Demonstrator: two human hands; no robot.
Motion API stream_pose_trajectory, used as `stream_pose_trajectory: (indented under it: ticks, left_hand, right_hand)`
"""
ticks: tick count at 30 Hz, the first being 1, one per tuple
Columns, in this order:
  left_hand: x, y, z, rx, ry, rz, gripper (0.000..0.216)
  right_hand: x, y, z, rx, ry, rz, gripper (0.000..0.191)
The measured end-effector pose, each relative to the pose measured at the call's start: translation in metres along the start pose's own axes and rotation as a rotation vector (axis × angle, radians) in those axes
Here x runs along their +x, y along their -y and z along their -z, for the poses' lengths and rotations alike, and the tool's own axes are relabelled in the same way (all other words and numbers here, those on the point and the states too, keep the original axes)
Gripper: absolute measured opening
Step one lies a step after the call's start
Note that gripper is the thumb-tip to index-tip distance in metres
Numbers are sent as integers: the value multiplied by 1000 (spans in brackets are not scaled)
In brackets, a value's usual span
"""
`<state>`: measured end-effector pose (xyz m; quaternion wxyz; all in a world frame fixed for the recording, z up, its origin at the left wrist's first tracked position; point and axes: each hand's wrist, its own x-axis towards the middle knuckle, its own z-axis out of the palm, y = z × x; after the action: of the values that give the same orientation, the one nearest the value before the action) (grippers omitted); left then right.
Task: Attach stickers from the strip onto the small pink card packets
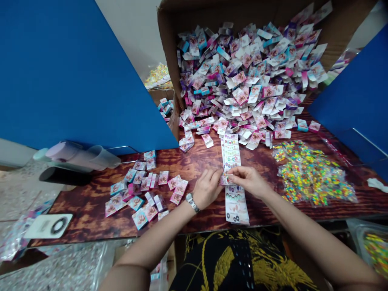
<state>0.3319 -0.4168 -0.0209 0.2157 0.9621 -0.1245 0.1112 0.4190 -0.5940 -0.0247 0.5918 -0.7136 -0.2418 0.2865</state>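
Note:
My left hand [208,186], with a wristwatch, is closed around a small printed cardboard box [224,180] held above the table. My right hand [249,181] meets it from the other side, its thumb and fingertips pinched together at the box's edge; what they pinch is too small to make out. Under both hands lies a stack of long printed paper leaflets [236,204], reaching from the table's front edge towards the heap behind. Left of my hands are several closed small boxes [141,218]. Clear bags of bright multicoloured pieces [315,178] are piled at the right.
A large cardboard carton [168,48] lies on its side at the back, spilling open-flapped small boxes [242,97]. Blue panels [72,72] flank the table [194,161]. A white phone-like object [50,226] rests at the left corner, near plastic cups [100,157].

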Motion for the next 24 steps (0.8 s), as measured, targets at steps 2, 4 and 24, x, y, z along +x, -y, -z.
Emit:
stream_pose_trajectory:
  ticks: [2, 4, 24]
  left_hand:
    - [1, 0, -2, -10, -17, 5, 39]
    - [1, -2, -3, 7, -29, 2, 40]
    - [-3, -9, -16, 118, -130, -26, 35]
  right_hand:
    - [-4, 7, 5, -60, 68, 30, 25]
    - [-7, 12, 9, -158, 82, 77, 24]
    - [-6, 24, -10, -626, -225, 273, 12]
